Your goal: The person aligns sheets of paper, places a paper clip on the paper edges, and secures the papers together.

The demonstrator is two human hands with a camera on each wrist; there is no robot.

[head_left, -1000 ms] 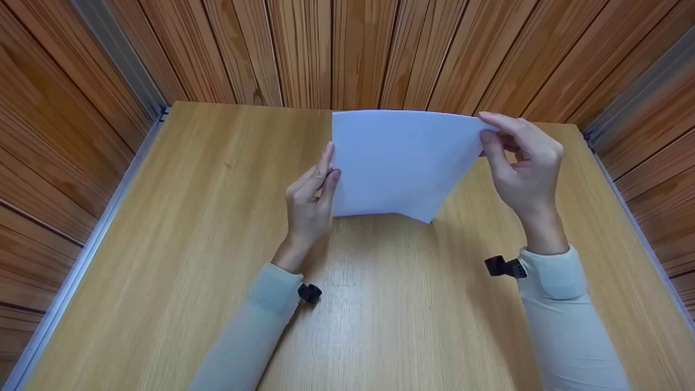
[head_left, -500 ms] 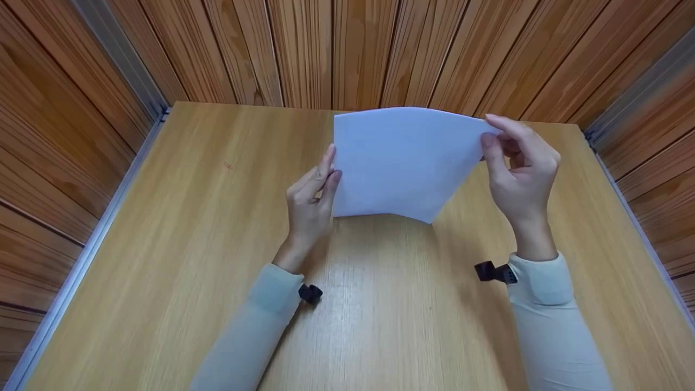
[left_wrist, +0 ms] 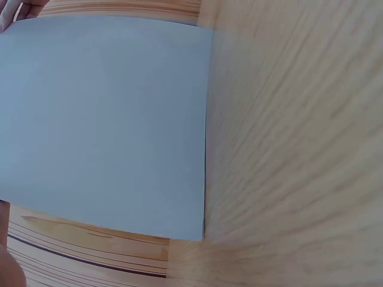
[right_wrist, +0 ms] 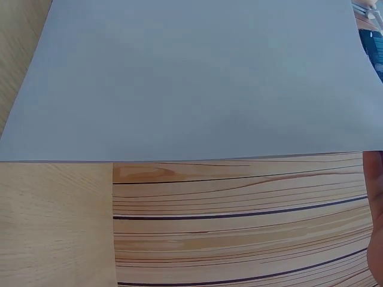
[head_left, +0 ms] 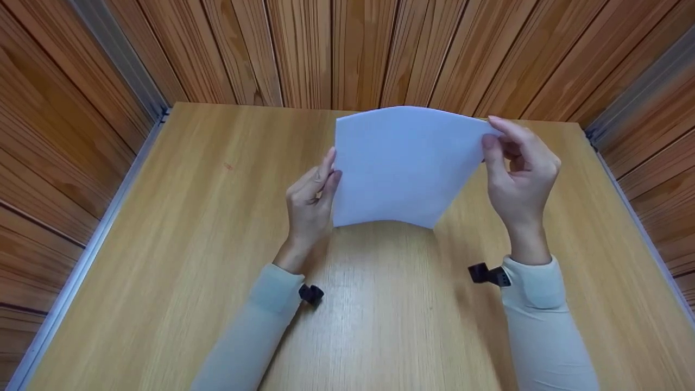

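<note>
Paper (head_left: 402,168) is held up in both hands, facing the head cam and bowed so the middle of its top edge arches up. Left hand (head_left: 312,198) has the paper's left edge pinched, thumb in front, so barely any gap there. Right hand (head_left: 521,168) is closed down to a thumb-and-finger pinch on the paper's top right corner. Worktop (head_left: 217,271) is under the paper, can't tell if they touch tbh. Plank wall (head_left: 304,49) is behind the paper.
</note>
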